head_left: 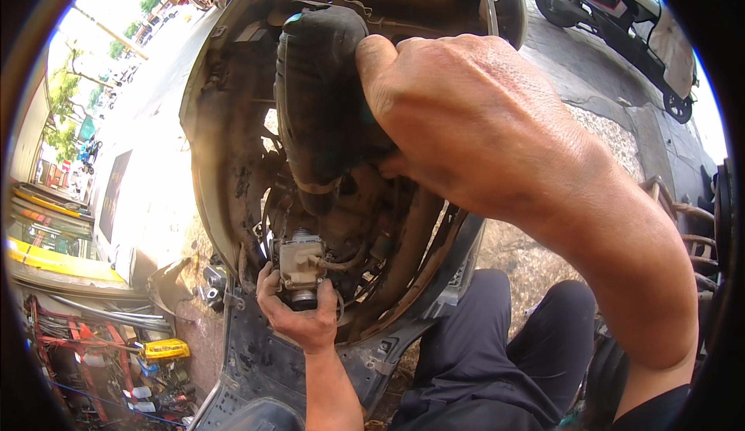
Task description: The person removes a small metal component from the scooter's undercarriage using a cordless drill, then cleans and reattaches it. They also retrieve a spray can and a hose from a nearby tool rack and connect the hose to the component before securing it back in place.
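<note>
My left hand (301, 318) is closed round the lower part of a grey metal carburetor (303, 264), thumb and fingers on opposite sides. A hose runs off the carburetor's right side, among dark engine parts inside an opened scooter body (208, 159). Higher up, my right hand (446, 109) is bent over the right edge of a long, black, rounded part (318, 90) with a ribbed left side. Its fingers are curled and mostly hidden, but they appear to grip this part, whose exact kind I cannot make out. The black part stands above the carburetor.
The scooter's dark footboard (268, 369) lies at my left forearm, and my knees (485, 307) are beside the body. Tools and a yellow object (167, 349) fill a red rack (85, 361) at lower left. Another scooter (621, 27) is parked at the upper right.
</note>
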The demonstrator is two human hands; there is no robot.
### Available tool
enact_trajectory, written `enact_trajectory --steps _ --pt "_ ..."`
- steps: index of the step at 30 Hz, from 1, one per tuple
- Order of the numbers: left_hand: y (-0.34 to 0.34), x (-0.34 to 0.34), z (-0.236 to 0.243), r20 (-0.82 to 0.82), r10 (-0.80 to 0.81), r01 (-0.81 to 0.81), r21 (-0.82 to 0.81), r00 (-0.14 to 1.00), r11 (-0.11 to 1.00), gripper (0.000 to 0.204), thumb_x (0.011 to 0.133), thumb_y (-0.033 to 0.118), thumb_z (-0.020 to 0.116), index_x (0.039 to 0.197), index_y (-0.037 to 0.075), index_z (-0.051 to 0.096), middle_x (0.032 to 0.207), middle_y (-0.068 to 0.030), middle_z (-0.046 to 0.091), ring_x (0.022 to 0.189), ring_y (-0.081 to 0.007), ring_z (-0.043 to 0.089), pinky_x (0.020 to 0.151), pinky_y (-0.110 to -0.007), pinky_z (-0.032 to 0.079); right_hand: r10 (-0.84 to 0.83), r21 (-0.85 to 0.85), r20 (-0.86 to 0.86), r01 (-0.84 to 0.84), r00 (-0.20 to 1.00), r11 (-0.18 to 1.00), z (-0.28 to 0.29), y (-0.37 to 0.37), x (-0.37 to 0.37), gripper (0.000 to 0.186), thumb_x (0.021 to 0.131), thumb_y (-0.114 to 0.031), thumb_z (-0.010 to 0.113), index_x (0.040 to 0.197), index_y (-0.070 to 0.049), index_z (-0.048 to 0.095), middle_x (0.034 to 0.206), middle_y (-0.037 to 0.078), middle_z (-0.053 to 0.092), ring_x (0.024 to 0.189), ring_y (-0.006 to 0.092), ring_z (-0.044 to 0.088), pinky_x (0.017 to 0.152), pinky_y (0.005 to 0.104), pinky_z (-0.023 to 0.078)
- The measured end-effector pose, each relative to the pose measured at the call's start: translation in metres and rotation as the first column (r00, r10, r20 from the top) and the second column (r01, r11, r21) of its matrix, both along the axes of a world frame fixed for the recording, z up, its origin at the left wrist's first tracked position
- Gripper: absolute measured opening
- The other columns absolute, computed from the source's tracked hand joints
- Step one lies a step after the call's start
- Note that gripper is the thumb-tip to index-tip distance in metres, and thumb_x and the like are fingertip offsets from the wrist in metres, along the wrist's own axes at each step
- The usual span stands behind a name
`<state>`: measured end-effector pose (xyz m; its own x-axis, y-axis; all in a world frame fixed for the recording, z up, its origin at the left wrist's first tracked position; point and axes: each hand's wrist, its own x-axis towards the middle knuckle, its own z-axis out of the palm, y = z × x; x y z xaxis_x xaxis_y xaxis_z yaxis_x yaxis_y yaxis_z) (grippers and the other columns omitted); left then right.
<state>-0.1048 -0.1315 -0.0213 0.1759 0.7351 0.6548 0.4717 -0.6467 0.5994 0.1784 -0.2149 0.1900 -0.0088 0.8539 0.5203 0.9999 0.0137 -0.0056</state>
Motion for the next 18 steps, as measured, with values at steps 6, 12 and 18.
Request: enact_trajectory --steps 6,12,18 --pt "-0.0008 0.0004 0.0014 -0.005 0.007 -0.007 -0.003 1.0 1.0 0.067 0.069 0.026 0.085 0.124 -0.001 0.056 0.135 -0.0237 0.06 0.121 -0.0395 0.059 0.107 -0.048 0.047 -0.039 -0.024 0.01 0.039 0.999 0.999 0.001 0.002 -0.0051 0.05 0.079 -0.016 0.089 0.108 0.009 0.058 0.085 0.026 0.071 0.085 0.0431 0.075 0.072 0.0469 0.059" --pt "-0.0001 0.0006 0.0016 -0.014 0.012 -0.012 0.007 1.0 1.0 0.067 0.068 0.024 0.085 0.124 -0.001 0.057 0.135 -0.0235 0.06 0.121 -0.0389 0.059 0.107 -0.048 0.047 -0.038 -0.025 0.017 0.038 0.999 0.999 0.0012 0.0037 -0.0068 0.051 0.079 -0.017 0.089 0.108 0.009 0.058 0.085 0.026 0.071 0.085 0.0431 0.075 0.072 0.0466 0.059" --pt "-0.0002 0.0006 0.0014 -0.011 0.012 -0.012 0.007 1.0 1.0 0.067 0.068 0.023 0.085 0.123 -0.001 0.057 0.135 -0.0235 0.06 0.121 -0.0389 0.059 0.107 -0.047 0.047 -0.014 -0.005 0.037 0.014 0.999 1.0 0.0004 0.002 -0.0077 0.046 0.081 -0.014 0.086 0.108 0.01 0.058 0.084 0.026 0.071 0.083 0.0432 0.074 0.07 0.0468 0.059"
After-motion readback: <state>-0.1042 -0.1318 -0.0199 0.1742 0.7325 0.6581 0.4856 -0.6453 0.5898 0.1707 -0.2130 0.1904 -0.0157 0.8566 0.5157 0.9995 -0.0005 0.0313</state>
